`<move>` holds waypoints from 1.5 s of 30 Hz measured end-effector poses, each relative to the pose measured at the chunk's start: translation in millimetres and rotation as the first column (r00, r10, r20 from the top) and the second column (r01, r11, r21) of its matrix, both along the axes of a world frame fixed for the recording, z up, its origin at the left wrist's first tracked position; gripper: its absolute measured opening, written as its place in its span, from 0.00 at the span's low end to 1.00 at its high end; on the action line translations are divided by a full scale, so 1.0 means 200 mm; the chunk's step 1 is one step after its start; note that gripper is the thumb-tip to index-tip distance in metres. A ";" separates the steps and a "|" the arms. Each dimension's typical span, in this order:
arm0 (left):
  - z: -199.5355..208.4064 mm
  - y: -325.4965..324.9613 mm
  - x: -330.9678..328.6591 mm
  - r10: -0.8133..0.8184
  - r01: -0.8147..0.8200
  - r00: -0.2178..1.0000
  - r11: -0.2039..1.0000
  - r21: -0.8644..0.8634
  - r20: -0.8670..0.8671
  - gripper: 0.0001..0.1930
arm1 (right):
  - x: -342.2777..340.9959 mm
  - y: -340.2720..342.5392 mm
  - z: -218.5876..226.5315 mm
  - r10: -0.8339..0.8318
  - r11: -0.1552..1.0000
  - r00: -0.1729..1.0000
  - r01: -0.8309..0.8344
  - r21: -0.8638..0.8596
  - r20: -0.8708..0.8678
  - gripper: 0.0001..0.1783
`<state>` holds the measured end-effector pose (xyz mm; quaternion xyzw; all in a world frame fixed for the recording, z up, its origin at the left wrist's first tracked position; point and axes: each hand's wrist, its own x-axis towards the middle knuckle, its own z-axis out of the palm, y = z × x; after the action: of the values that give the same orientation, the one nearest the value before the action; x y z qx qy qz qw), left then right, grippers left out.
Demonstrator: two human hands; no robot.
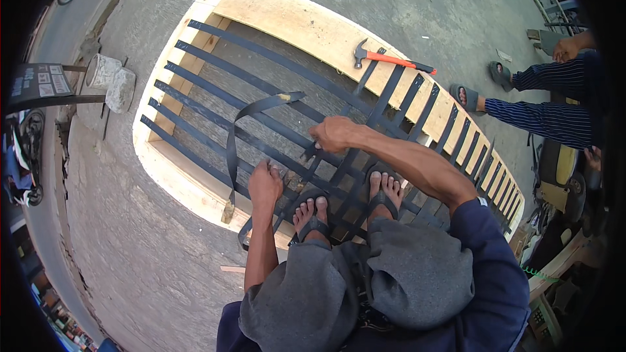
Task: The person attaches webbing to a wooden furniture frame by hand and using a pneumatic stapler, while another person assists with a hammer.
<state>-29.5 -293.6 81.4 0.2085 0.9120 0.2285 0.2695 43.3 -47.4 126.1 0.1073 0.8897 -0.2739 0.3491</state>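
Head view: the right hand (334, 133) is clenched on a black strap (261, 107) of the webbing across the wooden frame (300, 23); the fingertips are hidden. The left hand (265, 182), just below-left of it, presses another strap, grasp unclear. A hammer (391, 60) lies beyond the right hand. Another person's striped legs (541, 117) sit farther right.

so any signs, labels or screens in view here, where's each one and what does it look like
One sign only: a dark board at the far left edge, beside two grey stone blocks; roughly rectangular, tilted, blackish with small pale patches of print.
No packages, labels or screens show on the wooden frame, its black straps or the hammer.
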 end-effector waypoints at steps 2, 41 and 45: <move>0.12 0.03 -0.02 0.012 -0.014 1.000 0.998 0.067 0.022 0.15 | 0.01 0.11 0.04 -0.091 0.995 0.995 0.092 0.036 -0.044 0.19; -0.46 0.83 -0.28 -0.170 0.240 0.949 0.936 -0.257 0.267 0.24 | -0.15 0.31 -0.26 -0.439 0.865 0.884 0.465 -0.189 0.162 0.33; -0.33 0.90 -0.17 -0.175 0.203 0.977 0.943 -0.264 0.124 0.26 | -0.03 0.31 -0.34 -0.506 0.819 0.857 0.514 -0.254 0.103 0.21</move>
<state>-64.0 -114.1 16.2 0.2441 0.8962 0.0825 0.3611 37.6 15.0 57.6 0.2963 0.7768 -0.4753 0.2880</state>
